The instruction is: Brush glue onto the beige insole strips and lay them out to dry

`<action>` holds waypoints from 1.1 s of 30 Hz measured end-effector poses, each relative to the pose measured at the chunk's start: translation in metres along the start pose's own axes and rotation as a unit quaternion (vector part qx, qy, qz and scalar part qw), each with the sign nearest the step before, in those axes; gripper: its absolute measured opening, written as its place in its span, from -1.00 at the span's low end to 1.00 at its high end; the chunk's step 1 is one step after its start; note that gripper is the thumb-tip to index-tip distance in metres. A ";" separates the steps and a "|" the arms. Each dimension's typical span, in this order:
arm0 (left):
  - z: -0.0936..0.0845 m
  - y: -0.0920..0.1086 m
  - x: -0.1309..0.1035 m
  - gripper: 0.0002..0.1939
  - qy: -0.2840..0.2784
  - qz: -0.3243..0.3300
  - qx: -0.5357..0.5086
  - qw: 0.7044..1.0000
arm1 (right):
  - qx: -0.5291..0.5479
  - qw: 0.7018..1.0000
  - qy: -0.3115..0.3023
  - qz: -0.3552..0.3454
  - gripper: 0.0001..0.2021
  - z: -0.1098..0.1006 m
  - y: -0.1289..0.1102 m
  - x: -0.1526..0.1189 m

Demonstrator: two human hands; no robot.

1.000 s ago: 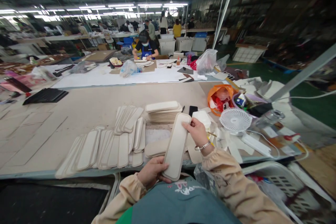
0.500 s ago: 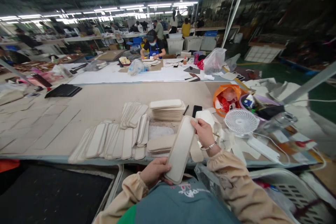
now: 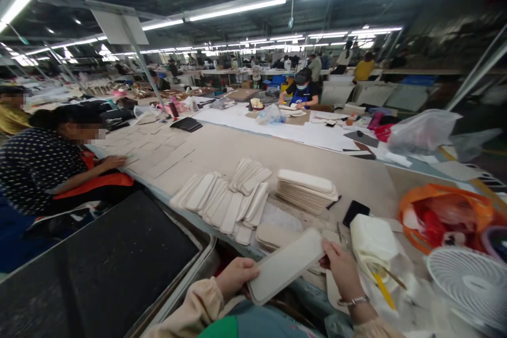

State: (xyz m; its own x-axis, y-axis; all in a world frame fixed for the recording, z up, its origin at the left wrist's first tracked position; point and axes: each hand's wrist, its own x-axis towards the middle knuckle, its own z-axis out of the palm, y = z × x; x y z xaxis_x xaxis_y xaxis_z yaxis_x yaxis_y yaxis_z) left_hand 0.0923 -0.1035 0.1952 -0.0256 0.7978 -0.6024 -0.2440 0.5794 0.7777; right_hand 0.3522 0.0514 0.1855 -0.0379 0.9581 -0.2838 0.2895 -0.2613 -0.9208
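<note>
A long pale panel with rounded corners (image 3: 287,266) is held over the table's front edge. My left hand (image 3: 237,277) is closed on its lower left end, thumb on top. On its upper right end my right hand (image 3: 343,266) is closed, a bracelet at the wrist. Just beyond the panel lies a low pile of similar pieces (image 3: 269,235), partly covered by it. A taller neat stack (image 3: 304,190) stands behind that pile. Many overlapping pieces (image 3: 214,198) are fanned out to the left.
At right are a black phone (image 3: 356,213), a white container (image 3: 372,237), a yellow tool (image 3: 383,290), an orange basket (image 3: 407,203) and a white fan (image 3: 471,285). A person in a dotted top (image 3: 35,163) sits at left. A black surface (image 3: 99,269) fills the lower left.
The view has swung left, bringing the seated person into sight. The panel has turned from steep to a flatter slant, still held by both my hands.
</note>
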 end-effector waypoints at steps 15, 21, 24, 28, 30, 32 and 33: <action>-0.124 0.060 0.057 -0.43 -0.078 0.050 0.075 0.993 | 0.012 0.999 -0.001 -0.035 -0.61 0.109 -0.048 0.032; -0.126 0.144 0.121 -0.46 -0.053 0.119 0.051 0.990 | -0.034 0.993 0.104 -0.053 -0.62 0.097 -0.082 0.083; -0.105 0.191 0.167 -0.56 -0.031 0.160 0.077 0.984 | -0.076 0.984 0.153 -0.053 -0.56 0.077 -0.097 0.115; -0.066 0.243 0.229 -0.71 -0.031 0.186 0.108 0.976 | -0.120 0.970 0.207 -0.040 -0.56 0.050 -0.110 0.155; -0.049 0.263 0.251 -0.78 -0.030 0.197 0.127 0.972 | -0.146 0.961 0.234 -0.032 -0.58 0.040 -0.114 0.174; -0.036 0.275 0.263 -0.80 -0.037 0.207 0.143 0.967 | -0.172 0.951 0.255 -0.023 -0.62 0.033 -0.116 0.191; -0.030 0.278 0.264 -0.78 -0.046 0.213 0.148 0.965 | -0.184 0.947 0.261 -0.019 -0.63 0.030 -0.115 0.198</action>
State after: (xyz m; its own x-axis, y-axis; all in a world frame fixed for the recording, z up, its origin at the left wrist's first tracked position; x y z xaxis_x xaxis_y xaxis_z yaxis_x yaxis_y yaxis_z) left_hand -0.0113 0.2628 0.2472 0.0270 0.9774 -0.2096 0.0580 0.2078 0.9764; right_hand 0.2829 0.2680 0.2276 0.3956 0.9184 0.0082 0.6153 -0.2584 -0.7448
